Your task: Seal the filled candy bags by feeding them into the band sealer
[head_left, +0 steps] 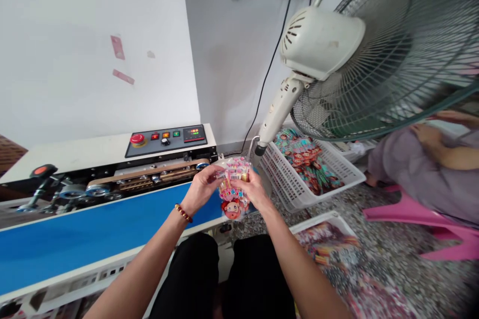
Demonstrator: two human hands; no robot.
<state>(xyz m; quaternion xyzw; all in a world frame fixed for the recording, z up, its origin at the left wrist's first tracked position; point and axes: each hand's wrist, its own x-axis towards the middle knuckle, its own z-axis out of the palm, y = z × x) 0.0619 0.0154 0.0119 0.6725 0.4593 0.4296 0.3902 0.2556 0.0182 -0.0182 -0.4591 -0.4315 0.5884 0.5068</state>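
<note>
Between my two hands is a clear plastic packet [234, 207] with pink print and a cartoon figure at its lower end. My left hand [202, 187] grips its left edge with the fingers closed. On the right edge, my right hand [254, 188] pinches it, the thumb lying across the front. What is inside the packet is too small to make out. The packet hangs over the right end of the blue conveyor belt [112, 234] of a sealing machine [164, 140].
A large fan [322, 42] leans in at upper right. Below it, a white basket [279, 189] holds colourful packets, and a second white basket [340, 219] holds more. A seated person [407, 169] on a pink stool [434, 214] is at far right. A black cable [267, 72] runs down the wall.
</note>
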